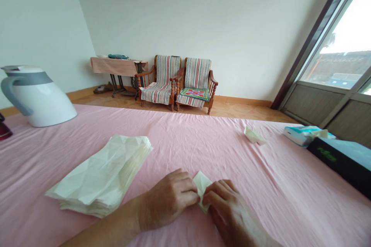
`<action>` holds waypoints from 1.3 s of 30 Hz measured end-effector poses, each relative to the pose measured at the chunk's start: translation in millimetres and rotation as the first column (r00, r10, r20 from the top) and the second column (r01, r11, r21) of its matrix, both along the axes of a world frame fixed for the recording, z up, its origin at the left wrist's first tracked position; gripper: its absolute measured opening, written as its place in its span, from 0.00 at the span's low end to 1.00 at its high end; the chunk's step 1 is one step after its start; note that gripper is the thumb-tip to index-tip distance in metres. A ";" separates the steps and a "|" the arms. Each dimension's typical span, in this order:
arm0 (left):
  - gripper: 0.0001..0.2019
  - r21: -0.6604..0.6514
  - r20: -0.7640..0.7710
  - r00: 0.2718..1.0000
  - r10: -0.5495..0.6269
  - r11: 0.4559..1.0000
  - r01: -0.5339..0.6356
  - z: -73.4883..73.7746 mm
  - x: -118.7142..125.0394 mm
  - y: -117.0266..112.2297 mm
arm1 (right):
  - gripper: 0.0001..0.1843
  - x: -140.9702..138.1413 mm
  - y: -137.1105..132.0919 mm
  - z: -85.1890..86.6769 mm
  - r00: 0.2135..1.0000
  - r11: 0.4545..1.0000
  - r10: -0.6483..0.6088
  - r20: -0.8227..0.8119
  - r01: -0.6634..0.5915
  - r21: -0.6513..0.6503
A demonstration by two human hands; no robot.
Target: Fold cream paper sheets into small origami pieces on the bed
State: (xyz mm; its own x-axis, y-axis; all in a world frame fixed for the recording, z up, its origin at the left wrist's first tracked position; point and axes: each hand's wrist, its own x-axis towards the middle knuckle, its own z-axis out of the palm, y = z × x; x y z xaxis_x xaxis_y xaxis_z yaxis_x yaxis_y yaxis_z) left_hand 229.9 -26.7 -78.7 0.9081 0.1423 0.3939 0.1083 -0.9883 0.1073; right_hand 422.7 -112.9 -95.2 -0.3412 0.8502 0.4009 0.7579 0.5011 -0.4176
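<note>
A small folded piece of pale cream paper [202, 181] lies on the pink cloth between my two hands. My left hand [174, 195] has its fingers curled onto the paper's left edge. From the right, my right hand [227, 204] grips the paper's right side with bent fingers, its thumb partly hidden. To the left of my left forearm sits a thick stack of creased cream paper sheets [101, 173]. Farther off at the right rests a single folded paper piece [254, 135], apart from both hands.
The pink cloth [185, 135] covers the table. A white and grey jug [43, 98] stands at the left, beside a dark red object [4, 129]. At the right are a tissue pack [303, 133] and a black box [333, 162]. Two wooden armchairs [168, 77] stand against the wall.
</note>
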 end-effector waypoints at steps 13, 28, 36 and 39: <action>0.06 0.037 -0.053 0.997 -0.048 0.998 0.050 4.8 0.8 -4.6 | 0.13 1.6 -2.2 3.7 0.999 0.997 -0.041 0.017 0.042 -0.061; 0.11 -0.096 -0.132 0.987 0.088 0.990 -0.101 18.6 -5.6 -25.2 | 0.18 9.2 2.5 -4.3 0.980 0.983 -0.182 0.082 0.184 -0.015; 0.17 -0.021 -0.200 0.974 0.107 0.993 -0.114 23.7 -11.9 -33.6 | 0.25 13.3 10.9 -13.7 0.930 0.981 -0.190 0.316 0.188 0.037; 0.18 -0.031 -0.196 0.975 0.102 0.993 -0.110 24.2 -10.8 -32.9 | 0.24 12.9 16.4 -11.7 0.926 0.982 -0.183 0.329 0.188 0.016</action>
